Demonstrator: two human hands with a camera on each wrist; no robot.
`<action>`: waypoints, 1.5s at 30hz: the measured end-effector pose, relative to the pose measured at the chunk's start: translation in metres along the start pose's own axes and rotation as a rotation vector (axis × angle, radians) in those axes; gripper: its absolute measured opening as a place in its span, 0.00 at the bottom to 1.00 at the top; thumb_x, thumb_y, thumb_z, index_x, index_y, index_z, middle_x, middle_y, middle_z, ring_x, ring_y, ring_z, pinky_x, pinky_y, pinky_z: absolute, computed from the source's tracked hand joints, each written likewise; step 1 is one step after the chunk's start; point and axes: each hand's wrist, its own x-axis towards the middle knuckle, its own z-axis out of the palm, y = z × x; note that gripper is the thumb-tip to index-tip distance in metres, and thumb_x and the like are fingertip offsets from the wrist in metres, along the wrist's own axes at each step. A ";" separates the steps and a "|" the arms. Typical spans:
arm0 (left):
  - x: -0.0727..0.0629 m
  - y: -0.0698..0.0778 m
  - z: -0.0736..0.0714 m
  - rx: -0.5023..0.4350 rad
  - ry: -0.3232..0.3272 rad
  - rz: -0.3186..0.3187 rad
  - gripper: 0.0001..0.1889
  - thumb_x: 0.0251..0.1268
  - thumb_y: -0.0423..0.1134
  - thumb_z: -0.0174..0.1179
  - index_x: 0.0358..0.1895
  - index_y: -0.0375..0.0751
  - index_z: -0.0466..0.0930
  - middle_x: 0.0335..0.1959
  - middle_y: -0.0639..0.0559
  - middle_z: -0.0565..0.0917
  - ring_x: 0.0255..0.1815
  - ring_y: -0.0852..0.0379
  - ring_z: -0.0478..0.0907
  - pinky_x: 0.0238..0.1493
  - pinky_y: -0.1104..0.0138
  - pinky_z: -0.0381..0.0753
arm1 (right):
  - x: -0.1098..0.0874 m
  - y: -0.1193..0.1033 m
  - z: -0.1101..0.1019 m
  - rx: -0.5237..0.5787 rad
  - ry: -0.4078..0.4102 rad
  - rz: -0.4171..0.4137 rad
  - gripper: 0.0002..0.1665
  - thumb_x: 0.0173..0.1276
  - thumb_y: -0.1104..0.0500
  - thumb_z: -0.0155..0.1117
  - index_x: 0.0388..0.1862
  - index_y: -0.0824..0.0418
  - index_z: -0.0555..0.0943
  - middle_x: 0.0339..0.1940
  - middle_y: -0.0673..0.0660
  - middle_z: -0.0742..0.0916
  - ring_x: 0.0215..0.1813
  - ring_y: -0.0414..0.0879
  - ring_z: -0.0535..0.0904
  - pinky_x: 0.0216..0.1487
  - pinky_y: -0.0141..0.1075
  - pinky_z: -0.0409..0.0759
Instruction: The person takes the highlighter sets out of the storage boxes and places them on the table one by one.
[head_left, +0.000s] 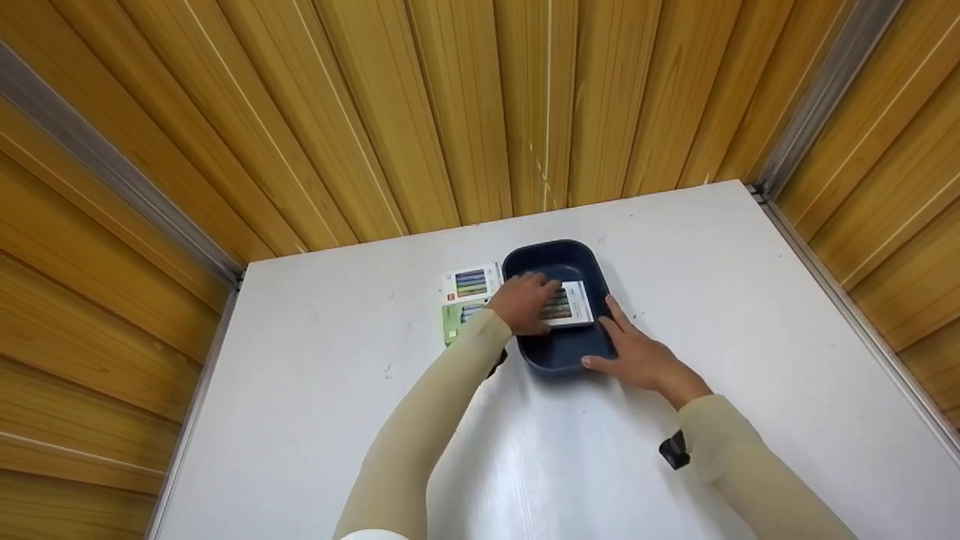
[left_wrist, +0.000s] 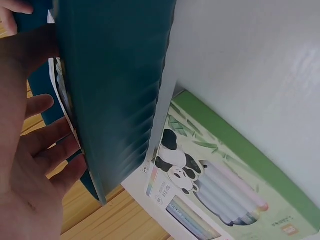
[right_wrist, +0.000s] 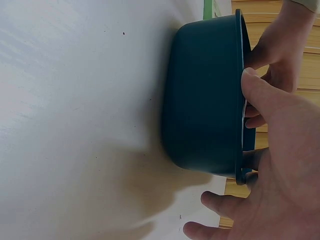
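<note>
In the head view my left hand [head_left: 523, 304] reaches into a dark blue plastic bin [head_left: 555, 358] and grips a white box of coloured pens [head_left: 577, 302], thumb on the near side and fingers toward the far side. The hand covers the box's left part. From the left wrist view, those fingers [left_wrist: 55, 142] lie along the box edge just inside the bin wall. My right hand [head_left: 637, 352] rests on the bin's right near corner. Its thumb [right_wrist: 254, 80] lies on the rim, with some fingers over the rim and others spread outside.
Left of the bin, on the white table [head_left: 315, 420], lie a green panda box of pens [left_wrist: 220, 170] and a white box of pens [head_left: 471, 283] beyond it. Yellow wood-panel walls [head_left: 450, 112] stand behind and at both sides.
</note>
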 end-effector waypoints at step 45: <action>-0.012 -0.006 -0.019 -0.035 0.009 0.012 0.37 0.55 0.54 0.66 0.69 0.52 0.64 0.61 0.50 0.75 0.62 0.53 0.72 0.68 0.58 0.69 | 0.000 -0.001 -0.002 0.005 -0.008 -0.008 0.59 0.64 0.29 0.55 0.79 0.62 0.47 0.81 0.52 0.34 0.77 0.67 0.51 0.69 0.63 0.61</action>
